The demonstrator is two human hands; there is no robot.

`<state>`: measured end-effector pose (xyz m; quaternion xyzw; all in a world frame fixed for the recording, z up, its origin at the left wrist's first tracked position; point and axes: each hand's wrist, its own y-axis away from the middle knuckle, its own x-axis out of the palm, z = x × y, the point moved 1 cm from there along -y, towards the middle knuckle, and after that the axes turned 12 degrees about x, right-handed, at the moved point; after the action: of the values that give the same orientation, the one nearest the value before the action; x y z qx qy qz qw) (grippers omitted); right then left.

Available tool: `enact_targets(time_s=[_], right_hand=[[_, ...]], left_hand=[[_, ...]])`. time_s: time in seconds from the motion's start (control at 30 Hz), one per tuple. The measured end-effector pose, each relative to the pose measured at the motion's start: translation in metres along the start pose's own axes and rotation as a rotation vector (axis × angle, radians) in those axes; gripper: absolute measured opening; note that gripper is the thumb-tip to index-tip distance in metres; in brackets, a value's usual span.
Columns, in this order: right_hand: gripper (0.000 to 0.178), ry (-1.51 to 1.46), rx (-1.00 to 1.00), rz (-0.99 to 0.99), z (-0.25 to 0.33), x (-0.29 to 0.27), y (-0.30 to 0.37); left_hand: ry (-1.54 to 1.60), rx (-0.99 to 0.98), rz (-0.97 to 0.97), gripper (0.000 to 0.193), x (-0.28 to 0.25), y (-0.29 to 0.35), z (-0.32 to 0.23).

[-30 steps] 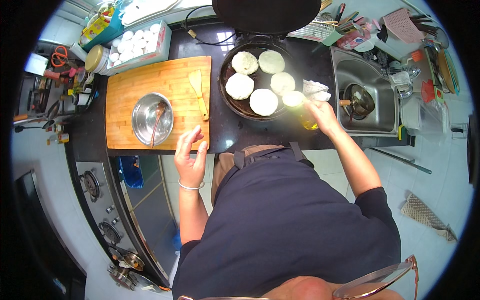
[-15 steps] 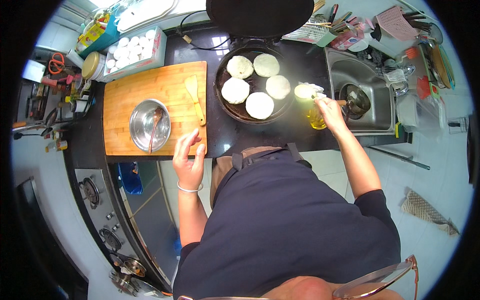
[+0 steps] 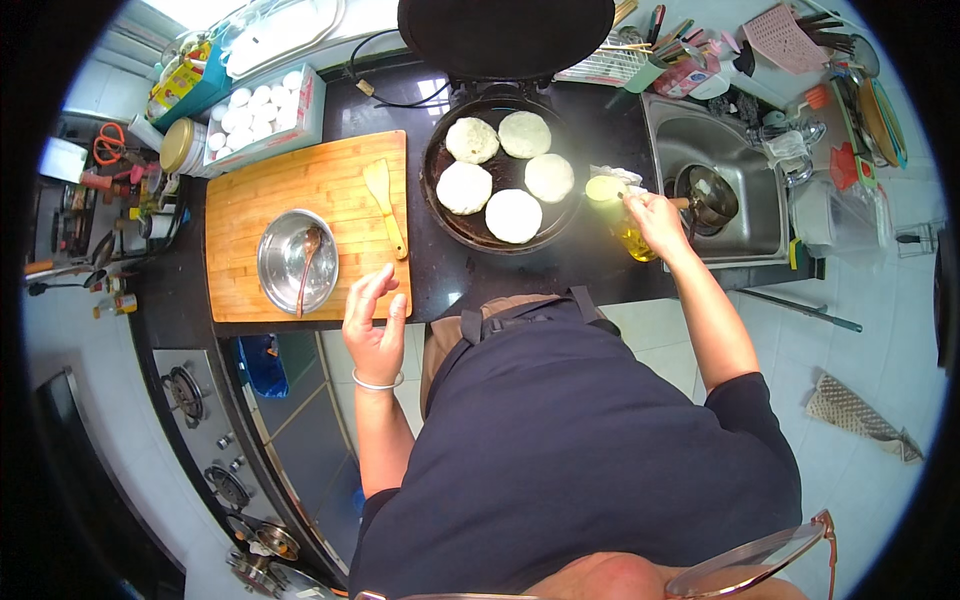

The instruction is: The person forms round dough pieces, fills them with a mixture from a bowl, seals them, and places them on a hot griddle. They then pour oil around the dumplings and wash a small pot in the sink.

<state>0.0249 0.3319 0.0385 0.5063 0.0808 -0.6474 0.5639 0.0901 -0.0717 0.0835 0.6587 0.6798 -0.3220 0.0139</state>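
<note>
My right hand (image 3: 655,222) is closed at the top of an oil bottle (image 3: 640,244) with yellow oil in it, just right of the round pan (image 3: 450,218). A pale yellow-green round top (image 3: 605,190) shows beside my fingers. Several pale round flatbreads (image 3: 513,216) lie apart from one another in the pan, whose dark lid (image 3: 505,35) stands raised behind it. My left hand (image 3: 375,325) hovers empty by the front right corner of the wooden cutting board (image 3: 235,210), fingers apart. On the board are a metal bowl (image 3: 275,270) with a brown spoon (image 3: 308,265) in it and a wooden spatula (image 3: 384,205).
Behind the board stands a box of white eggs (image 3: 262,115). A steel sink (image 3: 745,250) holding a small pan (image 3: 712,205) lies to the right. A power cord (image 3: 405,102) runs along the back of the counter. Gas burners (image 3: 185,390) are at the left.
The view has shifted slightly. Both hands keep nearly the same place and pose, the right one still at the oil bottle. The flatbreads stay where they were in the pan.
</note>
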Motion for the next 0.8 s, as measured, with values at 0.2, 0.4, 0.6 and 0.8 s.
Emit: enact_targets(time_s=[0.2,0.4,0.6,0.8], right_hand=[[0.045,-0.053,0.002,0.020,-0.001,-0.002,-0.004],[0.049,-0.086,-0.086,-0.071,0.026,-0.007,-0.023],[0.050,0.012,-0.083,-0.085,0.064,-0.007,-0.051],[0.050,0.023,-0.036,-0.050,0.069,-0.009,-0.071]], left_hand=[[-0.014,0.006,0.019,0.032,0.000,-0.003,-0.002],[-0.008,0.023,0.019,0.032,0.000,-0.009,-0.004],[-0.022,0.040,0.006,0.033,-0.004,-0.010,-0.009],[-0.033,0.030,-0.021,0.033,-0.009,-0.004,-0.007]])
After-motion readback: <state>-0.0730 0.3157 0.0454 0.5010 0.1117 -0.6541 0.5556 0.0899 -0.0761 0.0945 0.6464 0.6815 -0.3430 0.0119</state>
